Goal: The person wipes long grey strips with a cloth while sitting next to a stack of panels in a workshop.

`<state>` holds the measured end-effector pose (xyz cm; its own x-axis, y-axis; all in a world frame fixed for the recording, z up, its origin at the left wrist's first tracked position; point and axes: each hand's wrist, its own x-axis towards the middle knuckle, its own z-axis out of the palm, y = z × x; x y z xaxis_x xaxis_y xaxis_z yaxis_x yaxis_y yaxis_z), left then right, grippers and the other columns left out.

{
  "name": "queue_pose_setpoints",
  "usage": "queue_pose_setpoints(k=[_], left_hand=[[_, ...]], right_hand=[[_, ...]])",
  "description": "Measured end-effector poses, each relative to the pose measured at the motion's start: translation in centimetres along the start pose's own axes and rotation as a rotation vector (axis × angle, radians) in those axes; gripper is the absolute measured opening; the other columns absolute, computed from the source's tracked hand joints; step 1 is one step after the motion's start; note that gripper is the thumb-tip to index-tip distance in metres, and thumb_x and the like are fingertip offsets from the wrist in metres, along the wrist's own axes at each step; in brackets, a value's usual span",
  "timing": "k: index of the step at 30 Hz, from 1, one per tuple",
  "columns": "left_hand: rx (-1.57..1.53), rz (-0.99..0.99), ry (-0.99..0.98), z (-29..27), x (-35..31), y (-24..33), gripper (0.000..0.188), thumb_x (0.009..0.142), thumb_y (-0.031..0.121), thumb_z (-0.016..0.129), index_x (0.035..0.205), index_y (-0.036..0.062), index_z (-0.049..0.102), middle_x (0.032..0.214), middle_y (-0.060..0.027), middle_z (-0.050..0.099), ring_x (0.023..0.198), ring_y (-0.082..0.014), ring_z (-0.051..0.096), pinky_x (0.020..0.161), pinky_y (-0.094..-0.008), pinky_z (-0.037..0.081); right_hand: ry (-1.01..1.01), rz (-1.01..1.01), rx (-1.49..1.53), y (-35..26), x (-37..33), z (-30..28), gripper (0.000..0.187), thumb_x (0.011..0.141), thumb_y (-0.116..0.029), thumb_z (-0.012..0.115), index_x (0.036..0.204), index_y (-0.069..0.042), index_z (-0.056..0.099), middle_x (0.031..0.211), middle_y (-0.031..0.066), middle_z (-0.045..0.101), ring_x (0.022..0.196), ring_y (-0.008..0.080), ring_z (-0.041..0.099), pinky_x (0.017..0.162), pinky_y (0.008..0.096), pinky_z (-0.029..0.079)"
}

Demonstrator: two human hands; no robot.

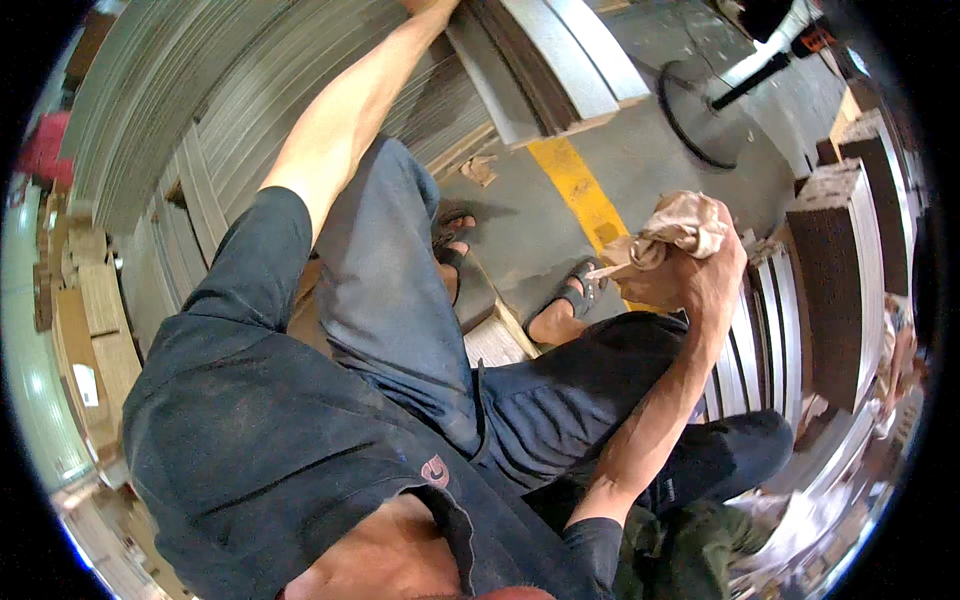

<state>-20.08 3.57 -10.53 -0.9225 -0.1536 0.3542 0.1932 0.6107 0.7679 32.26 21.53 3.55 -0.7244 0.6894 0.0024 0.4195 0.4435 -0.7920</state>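
Observation:
My right hand (715,265) is closed round a crumpled beige cloth (680,228), held up over the floor to the right of my knees. Loose folds of the cloth hang out on its left side. My left arm stretches up and away to the top edge, where only a bit of my left hand (428,5) shows. Its fingers are cut off by the frame. Near that hand lies a stack of long grey panels (520,80) with pale upper faces. I cannot tell whether the hand touches it.
Long grey boards (250,90) are stacked at the left. A yellow stripe (578,190) crosses the grey floor, near a black ring-shaped stand base (668,115). Brown-edged board stacks (835,285) stand at the right. A dark trouser leg (735,450), seemingly another person's, is close at lower right.

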Motion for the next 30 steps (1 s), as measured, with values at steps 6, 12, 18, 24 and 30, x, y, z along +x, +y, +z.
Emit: queue_pose_setpoints(k=[6,12,18,24,30], left_hand=[[0.055,-0.036,-0.423,-2.9,-3.3,4.5,0.049,0.082,0.029,0.058,0.117,-0.0052,0.062,0.114,-0.023,0.065,0.101,-0.0381,0.062,0.083,-0.0478,0.049],[-0.48,-0.056,-0.334,-8.5,-4.2,-0.7,0.07,0.083,0.018,0.072,0.139,-0.0128,0.042,0.14,-0.0265,0.049,0.128,-0.0328,0.05,0.108,-0.0391,0.037],[-0.72,0.145,-0.262,-16.7,-12.7,3.8,0.031,0.088,-0.004,0.061,0.119,-0.0054,0.061,0.12,-0.0151,0.064,0.093,-0.0198,0.065,0.073,-0.0289,0.053],[-0.614,0.297,-0.261,-20.9,-20.7,7.7,0.014,0.09,-0.003,0.06,0.1,-0.0012,0.07,0.092,-0.0059,0.071,0.073,-0.0091,0.064,0.063,-0.0212,0.051],[-0.486,0.511,-0.429,-19.0,-21.7,8.2,0.016,0.09,-0.005,0.058,0.098,0.0029,0.07,0.092,-0.0027,0.069,0.07,-0.0079,0.061,0.064,-0.0213,0.05]], right_hand=[[-0.087,0.022,-0.104,-1.1,-0.5,0.0,0.026,0.077,-0.01,0.066,0.102,-0.004,0.062,0.094,0.0181,0.069,0.088,0.0269,0.069,0.078,0.0379,0.052],[-0.01,-0.213,-0.208,-0.9,-0.9,1.6,0.03,0.074,-0.017,0.072,0.099,-0.003,0.062,0.093,0.023,0.067,0.09,0.038,0.067,0.08,0.0407,0.052],[0.398,-0.353,0.168,1.5,-1.4,-1.2,0.028,0.072,-0.01,0.072,0.099,-0.004,0.069,0.093,0.0162,0.071,0.09,0.0291,0.07,0.083,0.0348,0.055],[0.476,0.284,0.967,18.9,-2.7,1.8,0.019,0.087,0.002,0.059,0.103,-0.003,0.066,0.097,0.0098,0.068,0.084,0.0182,0.069,0.07,0.0302,0.058],[0.744,0.465,1.292,39.4,-5.7,9.4,0.02,0.088,0.005,0.057,0.106,-0.001,0.062,0.1,0.0109,0.066,0.081,0.0182,0.067,0.061,0.0276,0.057]])
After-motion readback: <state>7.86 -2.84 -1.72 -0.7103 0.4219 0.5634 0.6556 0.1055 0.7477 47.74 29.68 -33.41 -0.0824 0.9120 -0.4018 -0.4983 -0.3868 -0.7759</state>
